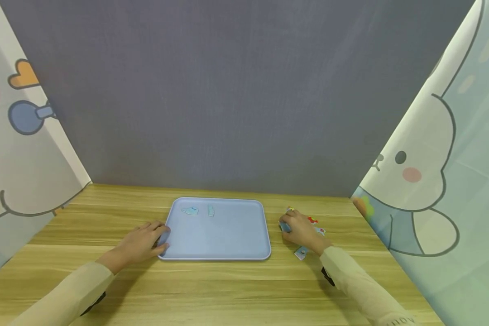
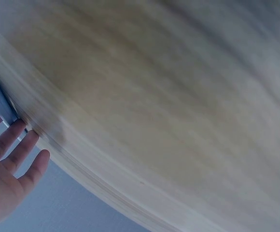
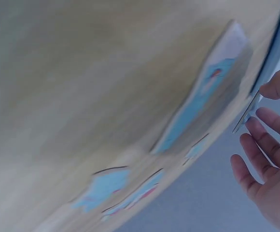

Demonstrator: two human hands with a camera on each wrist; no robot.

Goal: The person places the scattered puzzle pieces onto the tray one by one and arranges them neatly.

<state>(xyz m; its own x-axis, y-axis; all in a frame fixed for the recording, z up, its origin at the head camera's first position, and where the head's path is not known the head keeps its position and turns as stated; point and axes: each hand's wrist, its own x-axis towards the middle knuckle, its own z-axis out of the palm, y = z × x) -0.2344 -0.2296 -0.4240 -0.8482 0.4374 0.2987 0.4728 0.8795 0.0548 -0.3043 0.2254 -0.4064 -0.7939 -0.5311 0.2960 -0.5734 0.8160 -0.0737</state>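
A pale blue tray [image 1: 232,237] lies on the wooden table. My left hand [image 1: 140,242] touches its left rim, the fingers [image 2: 19,154] loosely extended and the thumb by the near left corner. Just beyond the tray's right side, my right hand [image 1: 303,231] pinches a flat blue puzzle piece [image 3: 246,113] between thumb and fingers. Two light blue pieces rest at the tray's far left: an irregular one [image 1: 191,211] and a narrow upright strip [image 1: 210,210]. Around and partly under the right hand lie several more pieces, among them a blue and white one [image 1: 301,252] and a red one [image 1: 312,220].
The wooden table [image 1: 212,290] extends on all sides of the tray. A dark grey panel [image 1: 228,99] rises along its far edge. Cloth with cartoon prints hangs on the left [image 1: 28,172] and right [image 1: 424,190].
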